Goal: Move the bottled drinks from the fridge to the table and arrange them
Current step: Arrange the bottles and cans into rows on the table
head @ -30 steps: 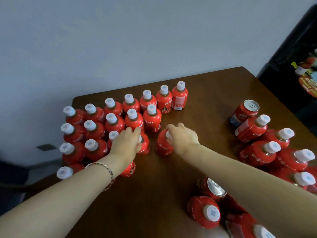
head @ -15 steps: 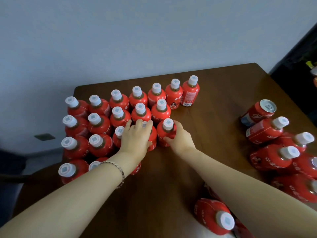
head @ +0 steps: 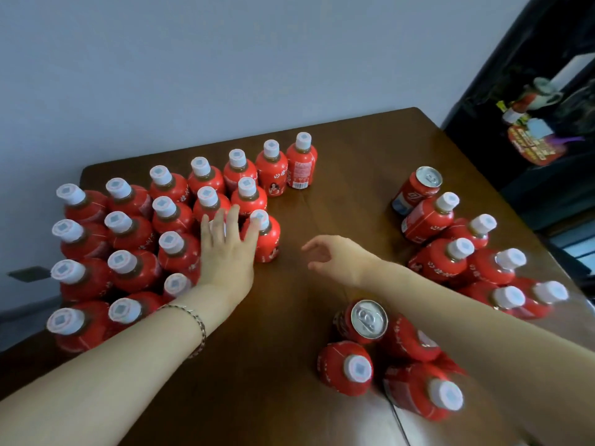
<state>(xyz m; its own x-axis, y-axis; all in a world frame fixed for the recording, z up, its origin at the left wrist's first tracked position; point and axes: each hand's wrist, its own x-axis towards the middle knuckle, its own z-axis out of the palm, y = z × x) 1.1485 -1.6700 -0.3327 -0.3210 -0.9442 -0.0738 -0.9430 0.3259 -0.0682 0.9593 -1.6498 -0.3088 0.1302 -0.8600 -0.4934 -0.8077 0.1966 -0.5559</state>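
Atop bottles (head: 269, 243), left hand (head: 225, 259) spreads fingers (head: 232, 217); right hand (head: 335, 255) — loose, empty.

The bottles (head: 128, 239) are red with white caps and white print. The cans (head: 415, 188) are red with silver tops. The table (head: 354, 162) is dark brown wood; the wall (head: 225, 59) is pale grey-blue.

Single view, head-worn, wide-angle. Faces forward and steeply down onto the table (head: 325, 201) at close range. Forearms (head: 128, 358) enter from the lower edge. Wall (head: 225, 59) fills the upper frame, fridge (head: 528, 91) the upper right corner. Straight lines bow near the frame edges.
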